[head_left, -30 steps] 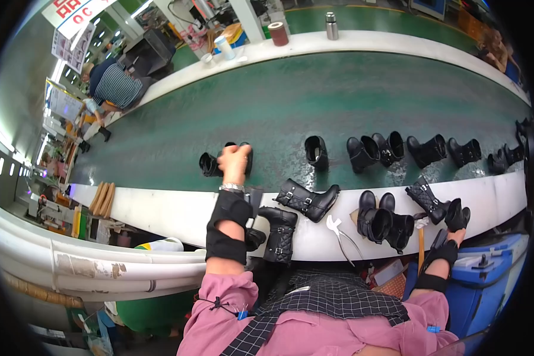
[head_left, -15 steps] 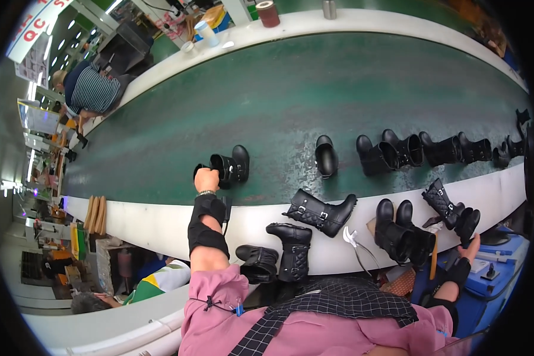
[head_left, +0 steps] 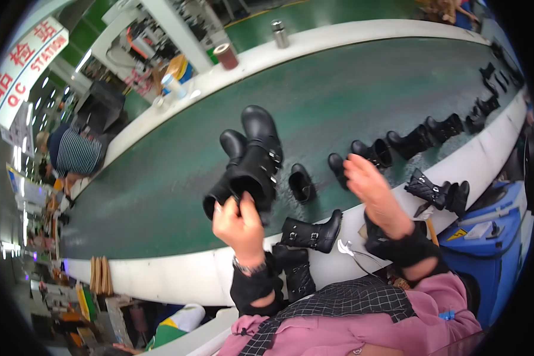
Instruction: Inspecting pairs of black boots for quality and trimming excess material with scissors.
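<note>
My left hand (head_left: 238, 224) grips a pair of small black buckled boots (head_left: 249, 160) by their tops and holds them up over the green conveyor belt (head_left: 160, 178). My right hand (head_left: 374, 190) is raised and open beside them, fingers spread, holding nothing. Right below my hands, one black boot (head_left: 310, 232) lies on its side on the white belt edge (head_left: 178, 276), and another boot (head_left: 298, 274) stands next to my left wrist. A single black boot (head_left: 301, 184) sits on the belt between my hands.
Several more black boots (head_left: 415, 141) line the belt to the right, and a pair (head_left: 438, 193) lies on the white edge. A blue bin (head_left: 492, 237) stands at my right. A metal bottle (head_left: 280, 33) and a brown cup (head_left: 225, 56) stand on the far edge. A seated person (head_left: 77, 154) is at far left.
My left hand has lifted the pair of boots off the belt and brought it up toward me. My right hand has risen from low at my side to beside the boots.
</note>
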`<state>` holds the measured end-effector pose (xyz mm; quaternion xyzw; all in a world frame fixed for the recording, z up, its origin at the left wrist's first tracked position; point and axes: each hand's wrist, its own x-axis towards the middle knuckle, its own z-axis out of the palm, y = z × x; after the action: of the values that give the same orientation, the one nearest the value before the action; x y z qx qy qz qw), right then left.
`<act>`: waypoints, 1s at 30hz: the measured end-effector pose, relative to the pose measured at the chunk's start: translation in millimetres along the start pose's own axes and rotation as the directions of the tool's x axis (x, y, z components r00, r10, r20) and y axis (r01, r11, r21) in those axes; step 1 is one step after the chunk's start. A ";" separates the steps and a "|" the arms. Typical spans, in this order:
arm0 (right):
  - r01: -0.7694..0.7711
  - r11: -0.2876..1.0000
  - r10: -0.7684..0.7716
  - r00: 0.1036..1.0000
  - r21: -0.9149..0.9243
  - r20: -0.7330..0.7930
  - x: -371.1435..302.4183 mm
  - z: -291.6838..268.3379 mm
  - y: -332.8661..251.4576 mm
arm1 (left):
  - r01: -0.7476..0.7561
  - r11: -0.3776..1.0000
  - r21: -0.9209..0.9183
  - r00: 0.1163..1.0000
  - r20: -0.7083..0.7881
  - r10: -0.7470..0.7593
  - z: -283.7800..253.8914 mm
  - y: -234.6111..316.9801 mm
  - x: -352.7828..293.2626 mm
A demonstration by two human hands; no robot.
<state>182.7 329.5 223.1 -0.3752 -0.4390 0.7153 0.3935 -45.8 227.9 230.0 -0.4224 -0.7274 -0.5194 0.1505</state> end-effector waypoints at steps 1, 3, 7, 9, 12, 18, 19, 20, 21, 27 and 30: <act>0.037 0.990 -0.041 0.999 0.136 0.022 12.2 12.4 5.5 | -0.097 0.994 -0.056 0.995 0.020 0.098 -0.1 19.4 -8.7; -0.029 0.930 -0.022 0.991 0.367 0.135 26.8 19.2 13.3 | -0.249 0.956 -0.155 0.961 0.079 0.264 -0.8 51.8 -24.5; -0.117 0.781 -0.150 0.918 0.614 0.366 28.0 -9.5 29.2 | -0.418 0.853 -0.313 0.851 0.194 0.488 -4.9 92.0 -42.1; -0.148 0.762 -0.090 0.940 0.631 0.329 24.7 -21.1 41.8 | -0.444 0.814 -0.374 0.788 0.270 0.554 -8.5 104.6 -43.5; -0.183 0.691 -0.030 0.959 0.699 0.280 16.1 -35.2 58.9 | -0.433 0.827 -0.358 0.652 0.510 0.561 -22.8 124.2 -40.1; -0.407 0.386 -0.251 0.817 0.828 0.519 9.0 -64.5 74.2 | -0.049 0.703 -0.709 -0.164 0.700 0.695 -69.3 122.5 6.0; -0.412 0.429 -0.196 0.826 0.804 0.528 6.8 -65.0 74.9 | 0.260 0.449 -0.855 0.013 0.468 0.884 -61.5 106.6 23.2; -0.419 0.412 -0.207 0.821 0.809 0.531 2.6 -62.4 75.2 | 0.442 0.216 -0.870 0.186 0.324 0.928 -53.4 92.3 32.4; -0.444 0.387 -0.242 0.797 0.808 0.554 -3.3 -57.0 74.8 | 0.481 0.263 -0.837 0.412 0.480 0.775 -41.1 79.9 27.8; -0.340 0.650 0.197 0.939 0.680 0.281 -50.5 -22.4 45.9 | 0.913 -0.062 -0.402 0.396 0.914 -0.087 40.0 40.9 -64.7; -0.371 0.683 0.196 0.923 0.629 0.331 -60.0 -21.4 32.8 | 0.896 -0.263 -0.358 0.321 0.931 -0.176 42.9 40.8 -90.5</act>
<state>218.5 273.1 197.1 -0.1805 -0.1256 0.9175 0.3315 49.3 228.5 178.3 -0.1027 -0.3246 -0.6753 -0.6543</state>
